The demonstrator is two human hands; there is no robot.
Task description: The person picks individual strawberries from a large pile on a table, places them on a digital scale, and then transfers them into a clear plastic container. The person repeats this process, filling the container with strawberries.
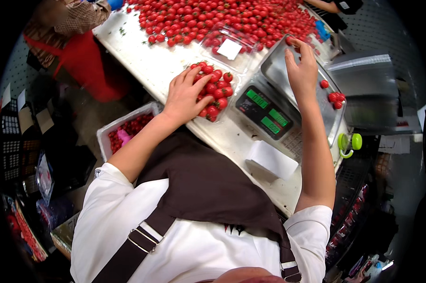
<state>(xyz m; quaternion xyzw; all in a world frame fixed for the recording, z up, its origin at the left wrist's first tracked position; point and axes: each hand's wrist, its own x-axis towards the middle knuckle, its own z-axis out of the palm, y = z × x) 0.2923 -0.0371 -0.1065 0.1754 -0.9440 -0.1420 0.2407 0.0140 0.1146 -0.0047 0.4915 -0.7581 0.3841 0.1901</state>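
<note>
My left hand [186, 95] rests with spread fingers on cherry tomatoes [218, 92] that fill a clear plastic clamshell box. The box's lid [246, 58] lies folded back, with a white label [229, 49] on it. Over the metal pan [273, 67] of a digital scale [264, 112] is my right hand [301, 65], its thumb and fingers apart. A single tomato [289, 40] touches or sits beside its fingertips at the pan's far edge; whether it is gripped is unclear. Several loose tomatoes [337, 97] lie at the pan's right end.
A large heap of cherry tomatoes [206, 17] covers the table's far part. Near the front edge stands a folded white card [271, 161]. A foam box of tomatoes [105, 136] is below at left. A person in a red apron [89, 67] stands at left; another person's arm [322, 5] shows top right.
</note>
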